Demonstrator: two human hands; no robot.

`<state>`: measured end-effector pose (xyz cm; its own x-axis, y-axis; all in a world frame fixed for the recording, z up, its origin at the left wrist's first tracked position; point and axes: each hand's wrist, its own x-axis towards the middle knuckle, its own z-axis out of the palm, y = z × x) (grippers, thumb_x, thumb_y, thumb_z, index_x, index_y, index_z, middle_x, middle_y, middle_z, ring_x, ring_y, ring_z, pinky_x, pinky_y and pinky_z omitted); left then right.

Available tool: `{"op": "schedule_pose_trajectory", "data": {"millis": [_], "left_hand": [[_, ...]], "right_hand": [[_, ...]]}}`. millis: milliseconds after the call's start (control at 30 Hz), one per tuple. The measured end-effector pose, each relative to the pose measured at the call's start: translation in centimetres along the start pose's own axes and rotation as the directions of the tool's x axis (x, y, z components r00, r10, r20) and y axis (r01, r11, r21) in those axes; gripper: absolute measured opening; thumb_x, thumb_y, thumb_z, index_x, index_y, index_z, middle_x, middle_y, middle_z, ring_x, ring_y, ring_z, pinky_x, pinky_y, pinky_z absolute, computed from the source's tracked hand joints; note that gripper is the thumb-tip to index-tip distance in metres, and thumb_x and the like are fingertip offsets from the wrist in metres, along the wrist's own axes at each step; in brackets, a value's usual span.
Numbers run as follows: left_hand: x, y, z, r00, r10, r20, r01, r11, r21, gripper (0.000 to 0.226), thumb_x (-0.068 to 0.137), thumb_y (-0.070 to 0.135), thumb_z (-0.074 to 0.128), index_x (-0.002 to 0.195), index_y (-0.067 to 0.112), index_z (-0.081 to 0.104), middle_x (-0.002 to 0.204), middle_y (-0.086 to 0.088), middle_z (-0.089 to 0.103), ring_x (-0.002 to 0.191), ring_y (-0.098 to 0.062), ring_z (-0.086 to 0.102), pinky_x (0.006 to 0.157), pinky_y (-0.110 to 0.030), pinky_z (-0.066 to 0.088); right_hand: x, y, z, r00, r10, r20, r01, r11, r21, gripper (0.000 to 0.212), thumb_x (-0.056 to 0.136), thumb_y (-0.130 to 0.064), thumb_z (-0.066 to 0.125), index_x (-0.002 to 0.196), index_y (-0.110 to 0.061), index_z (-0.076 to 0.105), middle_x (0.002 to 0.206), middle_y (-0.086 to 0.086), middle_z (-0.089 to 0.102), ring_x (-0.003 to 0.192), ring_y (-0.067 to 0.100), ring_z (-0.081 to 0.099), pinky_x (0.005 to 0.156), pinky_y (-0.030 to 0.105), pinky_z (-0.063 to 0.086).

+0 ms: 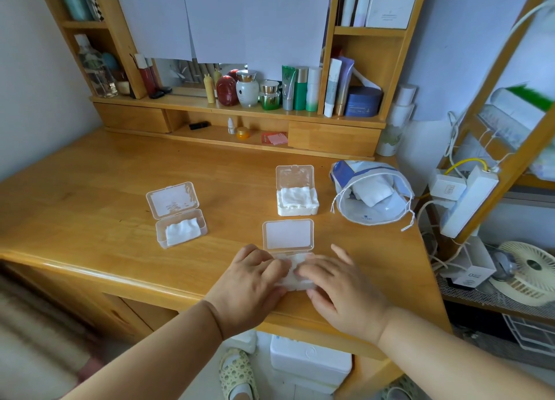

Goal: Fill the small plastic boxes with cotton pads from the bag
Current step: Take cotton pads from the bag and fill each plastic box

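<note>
Three small clear plastic boxes stand on the wooden desk (90, 189), all with lids open. The near box (287, 239) has its base under both hands, and white cotton pads (292, 263) show between the fingers. My left hand (252, 279) holds the box's left end, with bent fingers on top and the thumb at the near wall. My right hand (339, 285) presses straight fingers down on the pads. The far box (297, 202) is heaped with pads. The left box (180, 225) is partly filled. The drawstring bag (372, 195) lies open at the right with pads inside.
A wooden shelf unit (240, 114) with cosmetic bottles and jars stands along the desk's back edge. A power strip (462, 195) and cables hang off the desk's right edge beside a wire rack with a small fan (531, 270). A white foam box (309, 366) sits on the floor under the desk.
</note>
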<state>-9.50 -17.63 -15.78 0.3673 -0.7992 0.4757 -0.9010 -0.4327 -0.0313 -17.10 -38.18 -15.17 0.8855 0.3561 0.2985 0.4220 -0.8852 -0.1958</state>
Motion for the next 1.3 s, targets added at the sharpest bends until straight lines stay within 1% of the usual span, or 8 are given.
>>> {"op": "schedule_pose_trajectory", "data": {"millis": [267,567,767,900,1000,1067,1200,1300], "left_hand": [[-0.3,0.3,0.1,1.0,0.005,0.025,-0.005,1.0,-0.013,0.025,0.09,0.029,0.05,0.098,0.017,0.07,0.113,0.002,0.069,0.089,-0.022,0.064,0.09,-0.034,0.04],[-1.0,1.8,1.2,0.994,-0.103,0.024,0.103,0.994,-0.036,0.026,0.089,0.017,0.045,0.1,0.009,0.067,0.122,-0.007,0.065,0.12,-0.025,0.058,0.107,-0.042,0.032],[-1.3,1.8,0.4,0.983,-0.097,0.158,0.105,0.994,-0.043,0.034,0.09,0.023,0.043,0.113,0.007,0.063,0.134,-0.01,0.056,0.129,-0.026,0.048,0.108,-0.038,0.03],[-1.0,2.1,-0.8,0.965,-0.142,0.22,0.159,0.985,-0.061,0.04,0.091,0.032,0.042,0.12,0.009,0.057,0.14,-0.009,0.049,0.132,-0.026,0.045,0.113,-0.031,0.021],[-0.2,3.1,-1.9,0.97,-0.211,0.124,0.228,0.963,-0.145,0.041,0.092,0.036,0.046,0.123,0.011,0.052,0.145,-0.008,0.043,0.136,-0.021,0.039,0.114,-0.037,0.023],[1.2,4.1,-2.5,0.972,-0.23,0.052,0.236,0.949,-0.209,0.038,0.092,0.034,0.048,0.122,0.011,0.055,0.142,-0.007,0.046,0.132,-0.021,0.043,0.11,-0.038,0.031],[7.2,7.1,-2.1,0.97,-0.242,0.007,0.231,0.919,-0.32,0.032,0.09,0.027,0.049,0.114,0.013,0.064,0.119,0.0,0.062,0.107,-0.015,0.061,0.09,-0.025,0.046],[12.9,8.6,0.3,0.957,-0.285,0.052,0.285,0.897,-0.337,0.029,0.09,0.017,0.056,0.118,0.011,0.063,0.119,-0.003,0.064,0.102,-0.019,0.064,0.079,-0.016,0.043]], "right_hand": [[0.0,1.0,-0.7,0.983,0.014,0.181,-0.046,0.983,0.177,0.033,0.094,-0.029,0.049,0.124,-0.037,0.058,0.141,-0.016,0.041,0.139,0.0,0.019,0.114,0.04,0.002],[-1.1,0.2,0.4,0.994,0.026,0.103,-0.03,0.999,0.04,0.041,0.095,-0.033,0.038,0.135,-0.025,0.047,0.153,-0.011,0.03,0.144,0.007,0.016,0.118,0.044,-0.003],[-0.8,0.3,0.1,0.983,0.018,0.185,-0.003,0.997,-0.079,0.051,0.098,-0.042,0.035,0.147,-0.028,0.028,0.158,-0.01,0.016,0.145,0.008,0.004,0.113,0.045,-0.018],[-1.3,0.4,-0.4,0.994,0.035,0.099,-0.045,0.994,0.1,0.057,0.095,-0.045,0.036,0.148,-0.028,0.026,0.156,-0.009,0.022,0.144,0.008,0.014,0.118,0.04,-0.001],[-2.4,1.5,-1.3,0.965,0.219,-0.146,-0.178,0.951,0.251,0.052,0.092,-0.042,0.044,0.138,-0.018,0.047,0.143,-0.002,0.047,0.129,0.017,0.045,0.111,0.035,0.027],[-3.2,3.4,-1.9,0.916,0.333,-0.223,-0.272,0.925,0.266,0.044,0.091,-0.033,0.054,0.132,-0.016,0.053,0.138,-0.001,0.052,0.124,0.018,0.05,0.107,0.032,0.035],[-4.1,6.7,-2.5,0.857,0.474,-0.205,-0.426,0.873,0.238,0.047,0.092,-0.027,0.058,0.137,-0.019,0.048,0.144,-0.007,0.044,0.122,0.013,0.052,0.1,0.026,0.041],[-3.5,7.9,-2.1,0.824,0.532,-0.196,-0.486,0.841,0.237,0.048,0.093,-0.03,0.052,0.139,-0.025,0.041,0.153,-0.01,0.029,0.119,0.015,0.056,0.084,0.031,0.051]]}}
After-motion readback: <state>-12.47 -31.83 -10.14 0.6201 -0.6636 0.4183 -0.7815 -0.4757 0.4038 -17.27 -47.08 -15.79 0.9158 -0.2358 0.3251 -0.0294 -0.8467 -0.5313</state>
